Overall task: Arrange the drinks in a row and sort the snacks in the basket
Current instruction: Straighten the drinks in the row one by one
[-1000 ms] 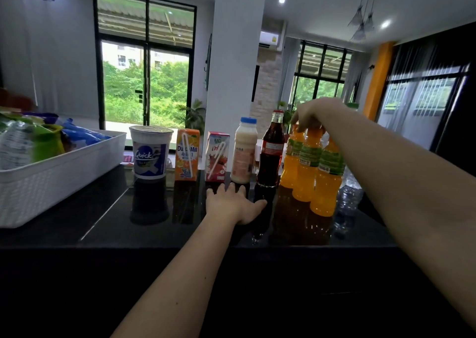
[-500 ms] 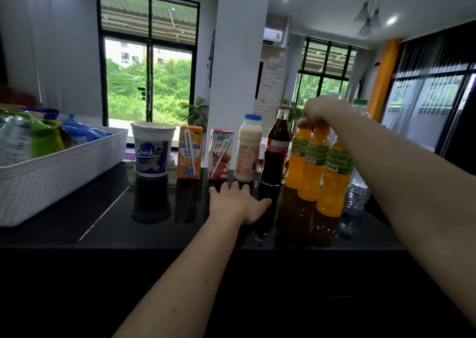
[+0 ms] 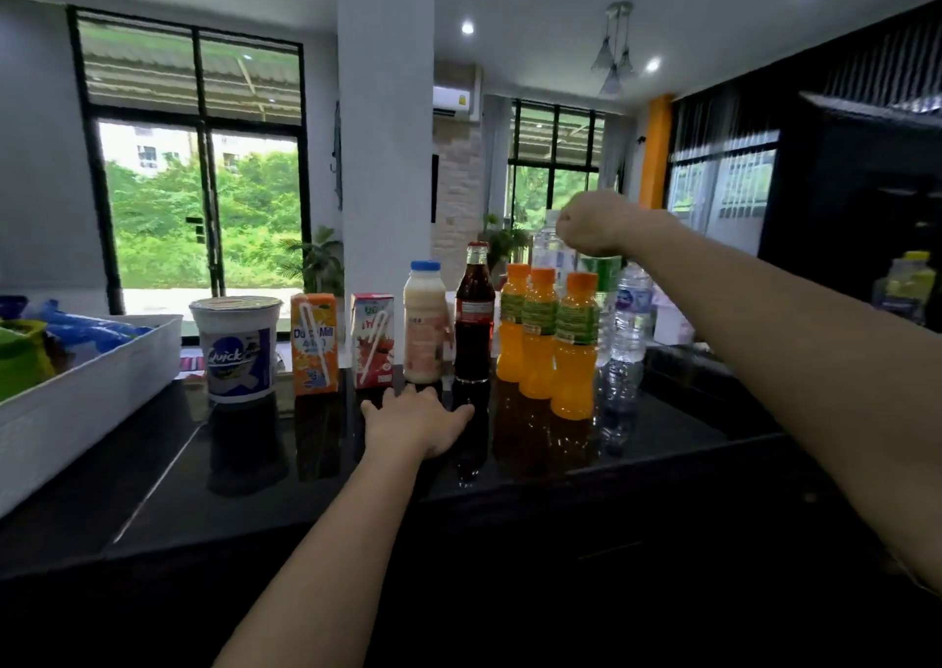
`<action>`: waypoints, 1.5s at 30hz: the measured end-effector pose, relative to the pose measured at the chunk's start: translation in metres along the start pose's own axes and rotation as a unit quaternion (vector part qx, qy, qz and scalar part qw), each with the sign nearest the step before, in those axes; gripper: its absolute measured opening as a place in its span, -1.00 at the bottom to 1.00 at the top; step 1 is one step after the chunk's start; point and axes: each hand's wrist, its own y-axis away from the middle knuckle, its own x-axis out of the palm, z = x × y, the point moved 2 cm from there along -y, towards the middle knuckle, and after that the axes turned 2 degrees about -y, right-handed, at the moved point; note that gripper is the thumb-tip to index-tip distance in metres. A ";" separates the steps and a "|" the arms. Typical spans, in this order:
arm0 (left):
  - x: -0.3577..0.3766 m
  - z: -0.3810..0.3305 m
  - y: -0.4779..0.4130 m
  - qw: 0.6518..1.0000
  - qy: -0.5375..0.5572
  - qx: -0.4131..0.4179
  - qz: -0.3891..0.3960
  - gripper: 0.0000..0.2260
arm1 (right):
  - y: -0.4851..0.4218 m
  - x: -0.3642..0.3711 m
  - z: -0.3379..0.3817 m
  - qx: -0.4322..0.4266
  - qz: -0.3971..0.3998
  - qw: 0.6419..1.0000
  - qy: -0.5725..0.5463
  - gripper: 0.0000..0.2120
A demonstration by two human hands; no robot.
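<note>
Drinks stand in a row on the black counter [image 3: 153, 468]: a Quick cup [image 3: 237, 349], an orange carton [image 3: 313, 344], a red carton [image 3: 372, 341], a milky bottle [image 3: 424, 323], a dark soda bottle [image 3: 474, 318] and three orange juice bottles [image 3: 573, 346]. Behind these are a green bottle [image 3: 601, 267] and clear water bottles [image 3: 629, 316]. My right hand [image 3: 591, 224] is a closed fist over the green bottle's top, which it hides. My left hand [image 3: 418, 417] lies flat on the counter in front of the milky bottle, fingers apart, holding nothing.
A white basket [image 3: 76, 402] with green and blue snack bags stands at the left end of the counter. A white pillar rises behind the cartons. A yellow-capped bottle [image 3: 910, 280] stands far right. Bare counter lies between the basket and my left hand.
My right hand has left the orange bottle caps and risen up and back over the green bottle. The left hand stays flat on the counter. The camera has tilted upward.
</note>
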 end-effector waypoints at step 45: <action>-0.156 -0.233 -0.166 0.978 -0.059 0.058 -0.191 -0.84 | -0.122 0.068 -0.174 -0.129 -0.001 0.964 -0.232 -0.72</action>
